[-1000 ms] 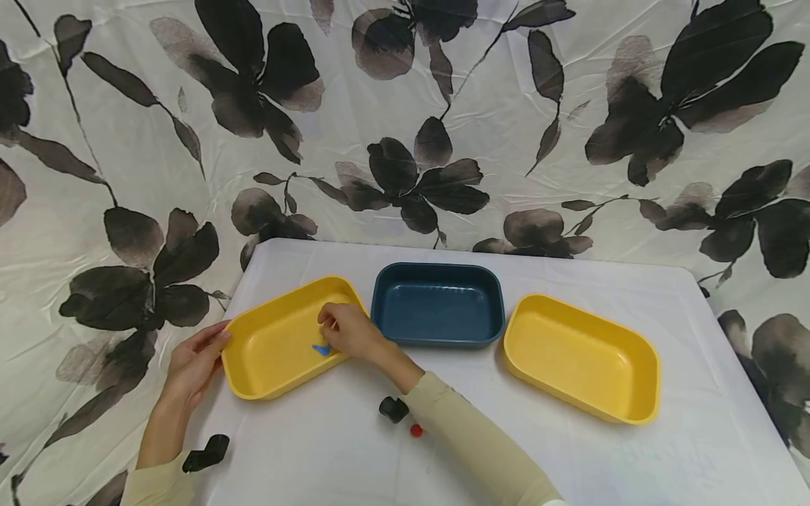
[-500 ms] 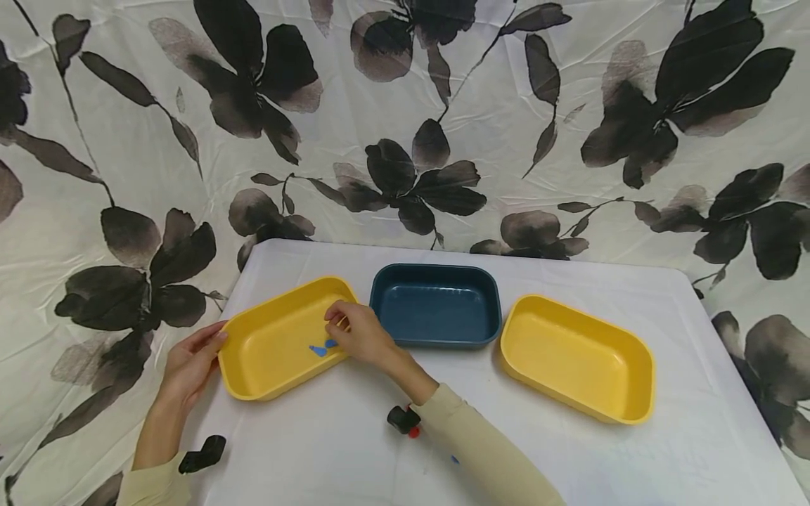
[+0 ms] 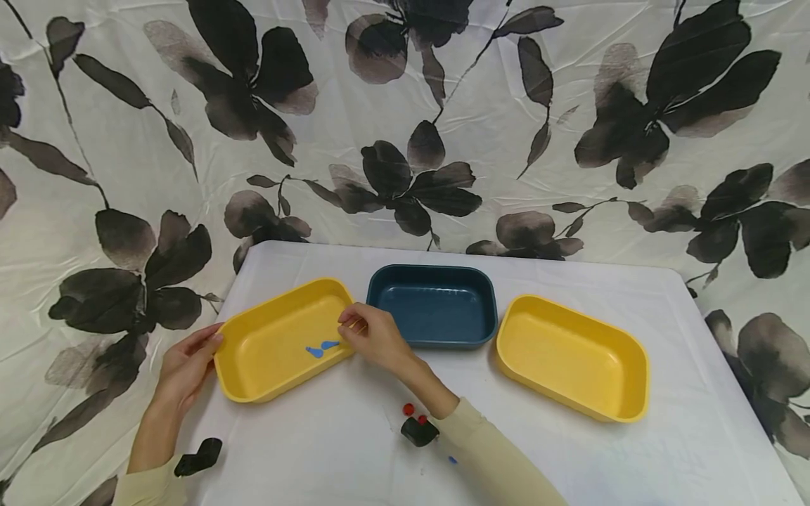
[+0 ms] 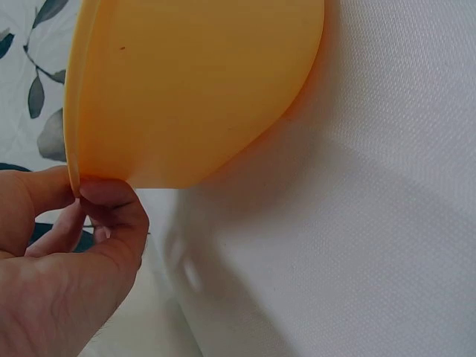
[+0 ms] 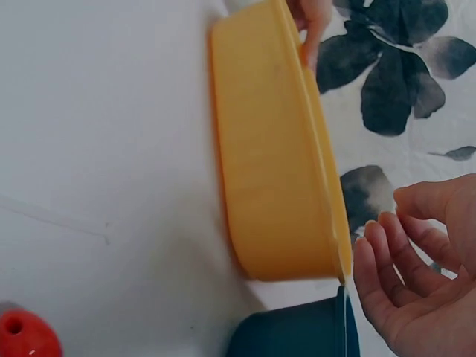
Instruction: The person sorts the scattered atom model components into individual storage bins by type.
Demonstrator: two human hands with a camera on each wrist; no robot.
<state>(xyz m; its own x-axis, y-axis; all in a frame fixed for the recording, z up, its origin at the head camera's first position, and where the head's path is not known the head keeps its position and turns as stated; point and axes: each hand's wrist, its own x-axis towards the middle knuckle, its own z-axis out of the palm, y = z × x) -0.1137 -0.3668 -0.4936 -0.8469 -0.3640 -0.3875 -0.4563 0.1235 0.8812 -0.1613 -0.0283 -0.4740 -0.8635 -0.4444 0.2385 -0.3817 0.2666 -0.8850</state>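
My left hand (image 3: 186, 365) pinches the left end rim of the left yellow tray (image 3: 266, 351); in the left wrist view, thumb and fingers (image 4: 111, 195) lie on either side of that rim. Inside the tray, near its front right, lie a blue teardrop-shaped piece (image 3: 314, 352) and a second blue piece (image 3: 330, 344). My right hand (image 3: 377, 341) hovers over the tray's right end. In the right wrist view its fingers (image 5: 405, 256) are loosely bent, with nothing visible between them and the thumb.
A dark blue tray (image 3: 433, 342) stands beside the yellow one, and another yellow tray (image 3: 569, 383) sits to the right. On the white table lie a red bead (image 3: 408, 409), another red bead (image 3: 422, 419) and a small blue piece (image 3: 452, 460). Floral cloth (image 3: 405, 105) hangs behind.
My right hand has drawn back rightward from the blue pieces, uncovering the second one in the tray. The left hand keeps its grip on the rim. The view has shifted slightly.
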